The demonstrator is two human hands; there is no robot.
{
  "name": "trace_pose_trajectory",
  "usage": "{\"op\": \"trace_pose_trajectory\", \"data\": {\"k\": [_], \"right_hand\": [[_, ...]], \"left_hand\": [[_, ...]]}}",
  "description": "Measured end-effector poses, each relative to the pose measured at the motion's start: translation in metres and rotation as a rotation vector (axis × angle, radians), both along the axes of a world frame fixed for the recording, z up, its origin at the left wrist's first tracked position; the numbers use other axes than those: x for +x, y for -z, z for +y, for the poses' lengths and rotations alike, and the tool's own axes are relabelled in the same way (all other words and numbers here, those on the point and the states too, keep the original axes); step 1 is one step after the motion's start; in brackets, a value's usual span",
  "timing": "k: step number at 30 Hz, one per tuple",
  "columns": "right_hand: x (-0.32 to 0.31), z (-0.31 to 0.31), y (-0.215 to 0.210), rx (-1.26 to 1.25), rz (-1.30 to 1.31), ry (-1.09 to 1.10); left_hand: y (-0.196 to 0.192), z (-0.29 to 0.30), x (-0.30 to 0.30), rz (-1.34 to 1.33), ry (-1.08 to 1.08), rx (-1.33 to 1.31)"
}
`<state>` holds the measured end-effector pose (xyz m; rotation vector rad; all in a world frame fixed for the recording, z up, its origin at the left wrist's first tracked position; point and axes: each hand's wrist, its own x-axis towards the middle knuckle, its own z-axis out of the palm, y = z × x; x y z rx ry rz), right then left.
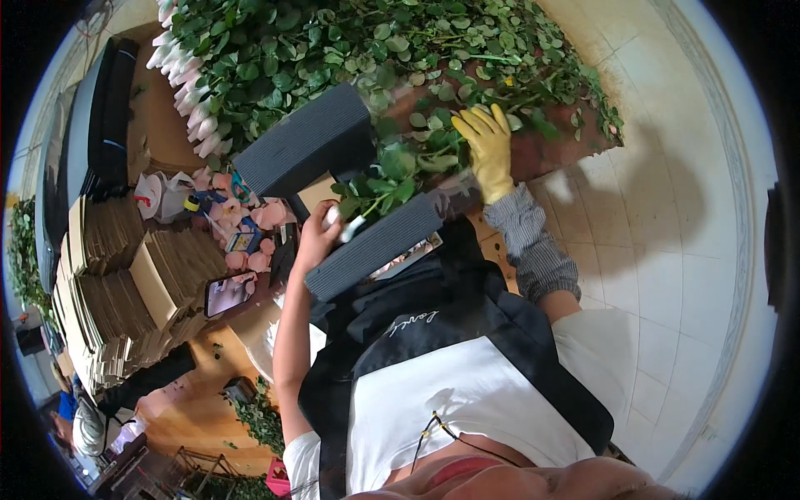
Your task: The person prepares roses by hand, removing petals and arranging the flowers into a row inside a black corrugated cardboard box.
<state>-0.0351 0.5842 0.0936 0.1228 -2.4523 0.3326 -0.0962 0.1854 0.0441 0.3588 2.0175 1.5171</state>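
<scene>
My bare left hand (321,237) is closed around the head of a pale rose (333,215). Another whitish bud (352,228) lies beside its fingers, a little blurred. Leafy green stems (396,171) run from the buds toward the right, between two raised flaps of dark grey corrugated cardboard, a far flap (307,137) and a near flap (375,248). My right hand (487,154) wears a yellow glove and a striped sleeve cover. Its fingers are stretched out at the stem ends, and its palm side is hidden.
A large heap of leafy stems (333,50) with pale pink rose heads (198,117) covers the table's far side. On the left stand stacks of brown cardboard (117,304), a phone (230,294), scattered pink petals (271,215) and dark sheets (104,117). Tiled floor (667,275) lies right.
</scene>
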Motion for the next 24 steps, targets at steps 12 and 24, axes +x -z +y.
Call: {"op": "trace_pose_trajectory", "data": {"k": [12, 24], "right_hand": [[-0.005, -0.004, -0.006, 0.264, -0.232, 0.113], [-0.008, 0.039, 0.027, 0.014, -0.782, -0.065]], "left_hand": [[-0.04, -0.002, -0.003, 0.701, 0.271, -0.236], [-0.043, 0.006, -0.003, 0.857, 0.323, -0.296]]}}
